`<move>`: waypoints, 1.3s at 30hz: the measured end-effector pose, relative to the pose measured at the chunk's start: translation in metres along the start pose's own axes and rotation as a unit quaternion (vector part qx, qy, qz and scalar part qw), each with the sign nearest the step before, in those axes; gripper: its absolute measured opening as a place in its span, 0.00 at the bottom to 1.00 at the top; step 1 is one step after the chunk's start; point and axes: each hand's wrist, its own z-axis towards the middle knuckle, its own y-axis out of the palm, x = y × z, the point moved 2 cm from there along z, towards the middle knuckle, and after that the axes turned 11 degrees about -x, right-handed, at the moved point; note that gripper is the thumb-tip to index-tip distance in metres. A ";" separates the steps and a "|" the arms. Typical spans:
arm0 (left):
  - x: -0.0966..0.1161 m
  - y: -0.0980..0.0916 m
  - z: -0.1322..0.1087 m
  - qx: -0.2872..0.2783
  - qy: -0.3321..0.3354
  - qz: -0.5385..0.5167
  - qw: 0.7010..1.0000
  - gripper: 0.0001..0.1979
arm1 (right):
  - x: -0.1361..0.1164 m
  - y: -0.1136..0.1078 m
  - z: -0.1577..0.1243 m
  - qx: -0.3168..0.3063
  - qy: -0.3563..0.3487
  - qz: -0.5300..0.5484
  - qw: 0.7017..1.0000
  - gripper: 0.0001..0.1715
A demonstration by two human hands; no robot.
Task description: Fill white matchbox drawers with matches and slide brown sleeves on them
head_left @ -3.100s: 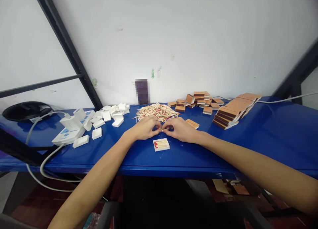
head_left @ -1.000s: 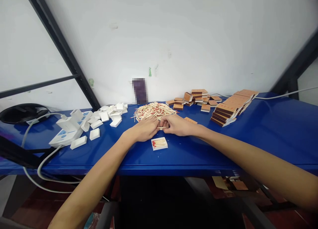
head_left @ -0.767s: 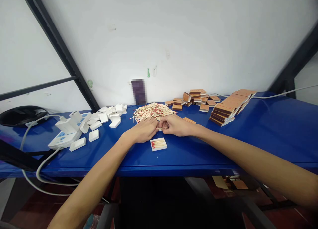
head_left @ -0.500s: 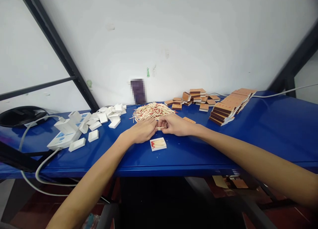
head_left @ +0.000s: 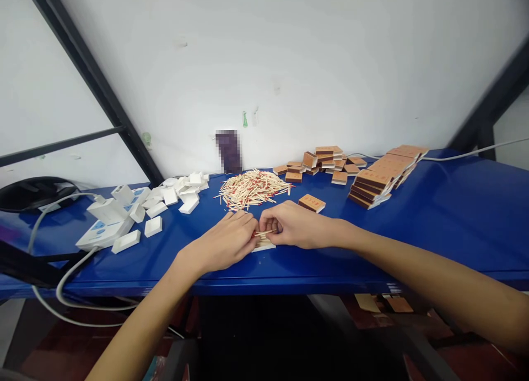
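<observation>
Both hands meet over a small white matchbox tray (head_left: 264, 248) near the table's front edge and hide most of it. My left hand (head_left: 233, 238) is closed at the red heads of a few matches (head_left: 264, 234). The other ends of these matches sit between the thumb and fingers of my right hand (head_left: 295, 225). Just beyond the hands lies a loose pile of red-tipped matches (head_left: 253, 187). A brown matchbox sleeve (head_left: 312, 202) rests behind my right hand.
White trays (head_left: 189, 202) lie in a heap at left, beside a white power strip (head_left: 103, 232) with cables. Brown matchboxes (head_left: 339, 177) are scattered at the back right, near a stacked row of matchboxes (head_left: 384, 172). A black frame post (head_left: 99, 94) stands at left.
Both hands have come toward me from the pile's near edge to above the white tray, bringing matches with them. The tray is now mostly covered, and the brown box behind my right hand shows fully.
</observation>
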 end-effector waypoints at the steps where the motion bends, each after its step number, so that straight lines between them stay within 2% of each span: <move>1: -0.001 0.002 0.000 0.001 0.000 -0.017 1.000 0.12 | -0.001 0.001 0.000 -0.004 -0.001 -0.001 1.000 0.01; 6: -0.004 0.005 -0.003 0.014 0.005 -0.089 0.996 0.14 | -0.002 0.000 0.000 -0.009 -0.007 -0.019 1.000 0.03; 10: 0.001 0.010 -0.008 0.047 -0.010 -0.096 0.994 0.15 | 0.000 0.000 0.000 -0.013 -0.018 -0.035 0.999 0.05; 13: 0.005 0.015 -0.010 0.076 -0.023 -0.106 0.991 0.13 | 0.001 0.002 0.001 -0.012 -0.037 -0.056 0.998 0.06; 17: 0.006 0.018 -0.009 0.084 -0.028 -0.137 0.987 0.10 | 0.003 0.007 0.003 -0.004 -0.059 -0.085 0.995 0.04; 23: 0.001 0.023 -0.010 0.127 -0.021 -0.202 0.971 0.12 | 0.006 0.010 0.003 0.002 -0.067 -0.077 0.995 0.07; 28: -0.003 0.026 -0.012 0.177 -0.056 -0.228 0.956 0.12 | 0.009 0.009 0.002 0.004 -0.081 -0.083 0.993 0.08; 39: 0.003 0.026 -0.014 0.156 -0.038 -0.206 0.965 0.07 | 0.012 0.010 0.002 0.044 -0.121 -0.065 0.990 0.08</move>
